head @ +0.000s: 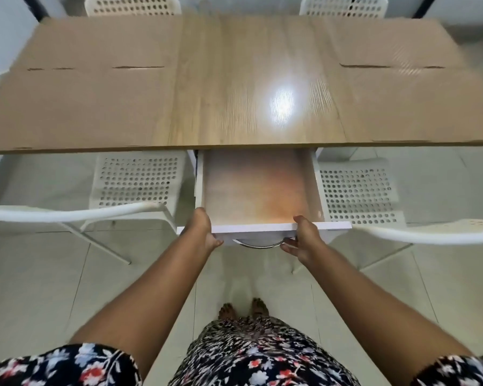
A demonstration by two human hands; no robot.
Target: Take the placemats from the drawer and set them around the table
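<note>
Gripping the open drawer [258, 188] front edge, left hand [204, 232] and right hand [301, 240] each pinch it.

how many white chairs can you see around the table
4. Two at the far side: far-left chair and far-right chair. Two on the near side, flanking the open drawer: near-left chair and near-right chair. Others may sit outside the frame.

Four tan placemats [76, 107] lie flat at the wooden table's [248, 79] corners; the white drawer [258, 190] stands open.
</note>
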